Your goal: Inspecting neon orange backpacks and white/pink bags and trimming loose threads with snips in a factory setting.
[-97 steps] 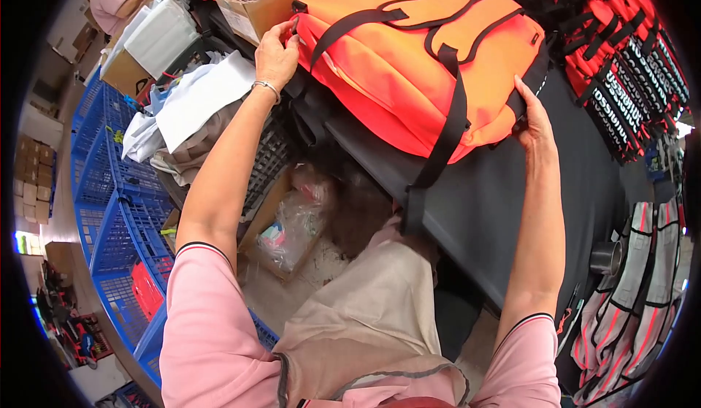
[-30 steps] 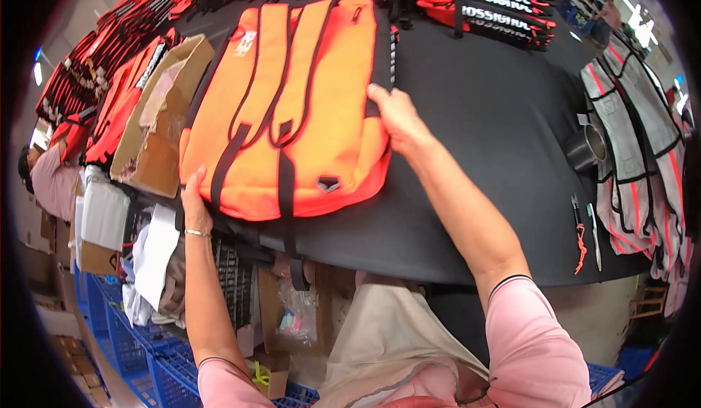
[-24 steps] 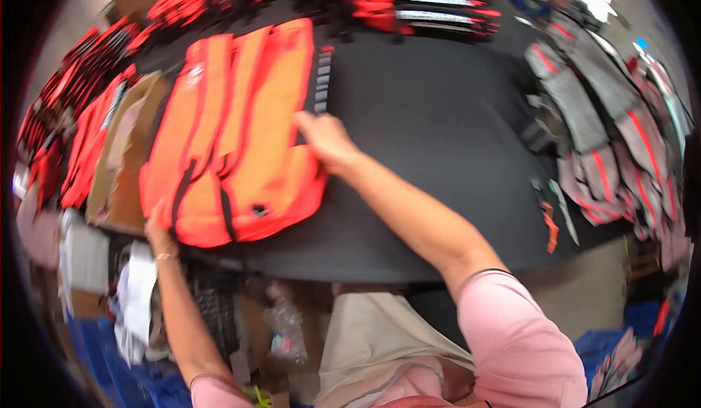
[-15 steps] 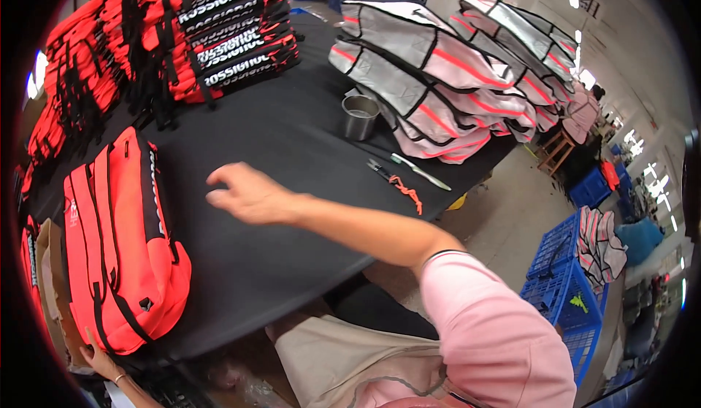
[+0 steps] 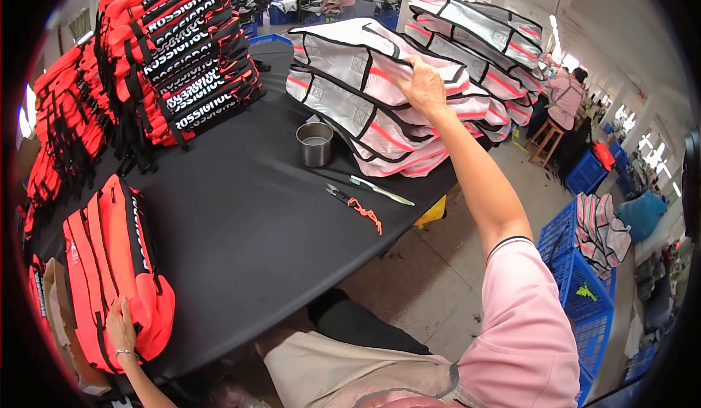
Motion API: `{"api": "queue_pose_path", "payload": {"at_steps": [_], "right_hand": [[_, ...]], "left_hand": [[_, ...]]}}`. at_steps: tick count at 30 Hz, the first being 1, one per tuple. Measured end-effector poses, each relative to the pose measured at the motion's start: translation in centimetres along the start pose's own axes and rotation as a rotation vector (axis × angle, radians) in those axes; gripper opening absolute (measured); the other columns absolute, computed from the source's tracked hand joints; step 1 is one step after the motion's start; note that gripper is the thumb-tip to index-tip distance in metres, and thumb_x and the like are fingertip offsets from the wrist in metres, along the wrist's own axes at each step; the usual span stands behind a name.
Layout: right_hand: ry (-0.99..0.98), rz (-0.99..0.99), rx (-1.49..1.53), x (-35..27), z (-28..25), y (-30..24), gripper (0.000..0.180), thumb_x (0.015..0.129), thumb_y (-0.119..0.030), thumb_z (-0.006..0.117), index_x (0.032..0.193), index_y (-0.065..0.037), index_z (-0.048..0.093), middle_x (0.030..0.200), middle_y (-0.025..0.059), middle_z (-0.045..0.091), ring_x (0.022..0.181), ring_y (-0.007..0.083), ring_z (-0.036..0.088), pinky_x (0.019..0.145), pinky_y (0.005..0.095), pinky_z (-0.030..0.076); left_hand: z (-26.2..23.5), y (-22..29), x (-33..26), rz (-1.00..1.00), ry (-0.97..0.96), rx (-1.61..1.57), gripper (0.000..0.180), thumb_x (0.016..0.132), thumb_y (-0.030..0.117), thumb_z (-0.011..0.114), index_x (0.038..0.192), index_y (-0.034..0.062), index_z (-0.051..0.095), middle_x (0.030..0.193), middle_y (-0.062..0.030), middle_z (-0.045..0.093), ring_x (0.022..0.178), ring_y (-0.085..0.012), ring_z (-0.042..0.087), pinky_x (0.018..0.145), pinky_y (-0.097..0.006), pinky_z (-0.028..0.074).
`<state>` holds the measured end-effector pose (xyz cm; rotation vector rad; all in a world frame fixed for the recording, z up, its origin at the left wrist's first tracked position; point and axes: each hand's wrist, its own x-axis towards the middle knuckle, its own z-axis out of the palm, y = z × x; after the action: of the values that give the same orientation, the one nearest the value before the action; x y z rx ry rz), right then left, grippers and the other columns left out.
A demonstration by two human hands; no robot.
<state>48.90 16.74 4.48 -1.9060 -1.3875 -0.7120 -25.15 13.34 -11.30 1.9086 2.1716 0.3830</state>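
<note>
A red backpack (image 5: 124,284) lies on the black-covered table at the left, with its straps facing up. My left hand (image 5: 121,326) rests on its lower part, fingers stretched over the fabric. Across the table, my right hand (image 5: 425,86) reaches to a pile of silver-and-pink unfinished bags (image 5: 339,105) with black trim. Its fingers are closed on the edge of the topmost near bag (image 5: 343,54). A metal cup (image 5: 315,145) stands beside that pile. Nearer to me lie thread snips (image 5: 338,194) with an orange cord and a white-green brush (image 5: 382,190).
Tall stacks of red-and-black backpacks (image 5: 182,57) fill the far left. A cardboard box (image 5: 62,320) stands at the left edge. Blue plastic crates (image 5: 584,298) are on the floor at the right. A person in pink (image 5: 566,97) sits on a wooden stool (image 5: 545,141).
My right hand has moved from above the table's middle to the silver-and-pink pile and taken hold of a bag. My left hand has shifted from the backpack's lower edge onto its top.
</note>
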Motion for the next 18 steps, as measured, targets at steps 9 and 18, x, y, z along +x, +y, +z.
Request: {"api": "queue_pose_path", "payload": {"at_steps": [9, 18], "right_hand": [[0.167, -0.208, -0.078, 4.5, 1.3, 3.5, 0.024, 0.079, -0.011, 0.055, 0.094, -0.001, 0.072, 0.12, 0.0188, 0.063, 0.112, 0.0369, 0.058, 0.096, 0.045, 0.044], [0.354, -0.353, -0.431, 9.7, -9.0, 3.7, 0.039, 0.096, -0.024, 0.05, 0.133, -0.032, 0.059, 0.121, 0.0131, 0.066, 0.082, 0.028, 0.068, 0.075, 0.0402, 0.052]], "left_hand": [[-0.9, 6.0, -5.9, 0.338, 0.583, -0.021, 0.03, 0.088, 0.008, 0.062, 0.118, 0.0036, 0.066, 0.127, -0.0188, 0.06, 0.123, -0.0342, 0.053, 0.105, -0.043, 0.039], [3.6, 19.3, -8.6, 0.505, 0.222, -0.669, 0.029, 0.089, 0.02, 0.067, 0.114, 0.0052, 0.069, 0.119, -0.0136, 0.067, 0.114, -0.0255, 0.063, 0.098, -0.036, 0.048]]}}
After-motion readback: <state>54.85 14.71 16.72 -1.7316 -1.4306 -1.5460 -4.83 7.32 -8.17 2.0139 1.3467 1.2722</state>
